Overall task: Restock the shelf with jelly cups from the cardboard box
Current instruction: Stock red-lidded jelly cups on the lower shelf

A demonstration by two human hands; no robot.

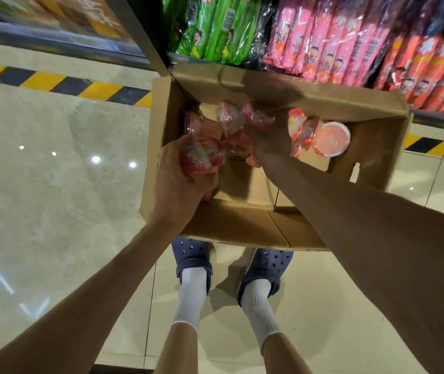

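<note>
We are gripping a red jelly cup (202,157) in our left hand (180,182), fingers curled round it, over the cardboard box (242,225). Our right hand (266,141) is reaching among more cups inside; we cannot tell its fingers. We are guessing they are light, slippery and squashy, so holding the sides is best.

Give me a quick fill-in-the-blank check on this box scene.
1. The left hand grips red jelly ____.
2. The right hand reaches into the cardboard ____.
3. The packs above the box, between green and orange ones, are ____.

Missing words: cups; box; pink
</note>
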